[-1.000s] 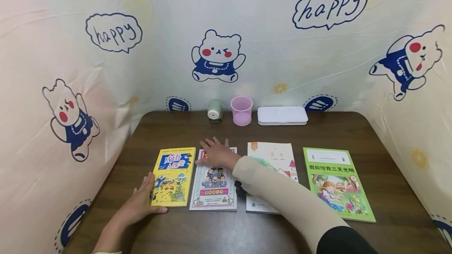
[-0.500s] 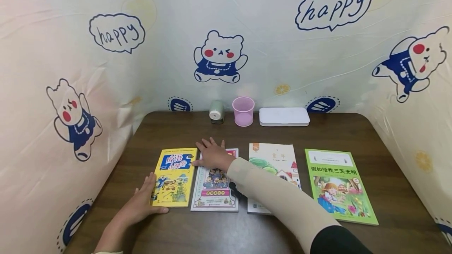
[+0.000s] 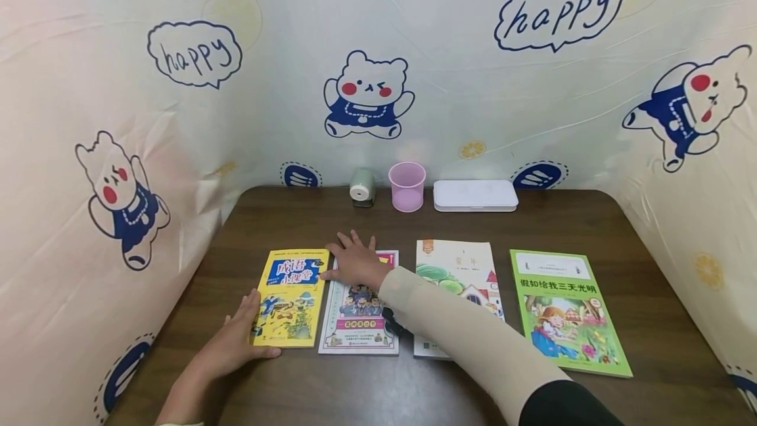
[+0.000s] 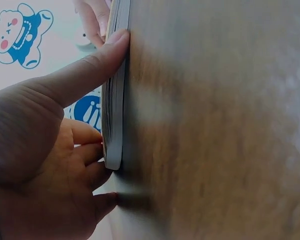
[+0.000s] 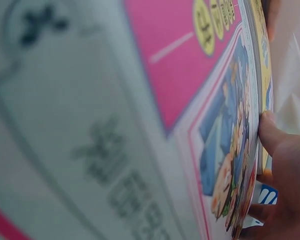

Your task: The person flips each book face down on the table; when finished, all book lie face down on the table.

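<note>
A yellow book [image 3: 291, 311] lies on the brown table at the left of the row. My left hand [image 3: 230, 340] rests against it, with the fingers along its left edge and the thumb at its bottom edge; the left wrist view shows the thumb touching the page edges [image 4: 117, 110]. My right hand [image 3: 357, 264] spreads over the top of a white book with a pink band [image 3: 359, 339], hiding part of its title. In the right wrist view, the right thumb [image 5: 272, 132] touches the yellow book's near side.
A cream-covered book [image 3: 455, 265], partly under the right sleeve [image 3: 461, 327], and a green book [image 3: 570, 311] lie to the right. Along the back stand a green pencil sharpener [image 3: 362, 187], a pink cup [image 3: 407, 187] and a white case [image 3: 476, 196]. A printed curtain [image 3: 437, 104] surrounds the table.
Over the last second my right hand has shifted slightly left, its thumb reaching the yellow book's right edge. The left hand has kept its place, and the books look unmoved.
</note>
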The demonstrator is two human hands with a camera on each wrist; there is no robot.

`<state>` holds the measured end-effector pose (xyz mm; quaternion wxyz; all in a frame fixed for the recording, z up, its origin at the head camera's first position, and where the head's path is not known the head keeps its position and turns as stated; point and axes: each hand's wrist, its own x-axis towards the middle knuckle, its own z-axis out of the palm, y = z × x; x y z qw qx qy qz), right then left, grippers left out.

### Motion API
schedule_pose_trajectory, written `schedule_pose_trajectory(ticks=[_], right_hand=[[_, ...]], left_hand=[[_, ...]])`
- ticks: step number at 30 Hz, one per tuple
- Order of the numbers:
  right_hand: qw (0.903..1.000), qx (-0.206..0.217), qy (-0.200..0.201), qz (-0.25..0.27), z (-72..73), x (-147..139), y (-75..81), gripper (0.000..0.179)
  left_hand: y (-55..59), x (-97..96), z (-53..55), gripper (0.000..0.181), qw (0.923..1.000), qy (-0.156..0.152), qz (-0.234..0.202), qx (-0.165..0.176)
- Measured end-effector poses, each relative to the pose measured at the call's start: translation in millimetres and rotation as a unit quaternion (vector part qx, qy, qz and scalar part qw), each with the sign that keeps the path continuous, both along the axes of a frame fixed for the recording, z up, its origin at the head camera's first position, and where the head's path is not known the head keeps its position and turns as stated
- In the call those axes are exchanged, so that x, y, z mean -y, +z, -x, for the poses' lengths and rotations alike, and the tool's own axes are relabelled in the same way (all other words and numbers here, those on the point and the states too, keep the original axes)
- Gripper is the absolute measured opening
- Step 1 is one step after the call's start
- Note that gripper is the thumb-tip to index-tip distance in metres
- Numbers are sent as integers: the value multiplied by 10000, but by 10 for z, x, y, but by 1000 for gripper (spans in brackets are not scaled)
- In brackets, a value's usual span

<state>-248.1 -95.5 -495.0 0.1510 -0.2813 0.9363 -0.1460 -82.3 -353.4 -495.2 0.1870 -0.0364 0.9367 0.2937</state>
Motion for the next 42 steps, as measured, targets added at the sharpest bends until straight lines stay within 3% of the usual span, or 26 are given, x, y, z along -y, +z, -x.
schedule_pose_trajectory(ticks=[12,23,42], right_hand=[[10000,3,-27,67,27,12,-75,76],[9999,0,-119,32,45,19,-125,77],[9999,18,-139,56,59,4,-142,78]], left_hand=[[3,10,19,146,10000,91,34,20],[87,-11,-7,141,9990,-34,-28,-447],[160,-20,-1,141,9925,315,-948,-704]])
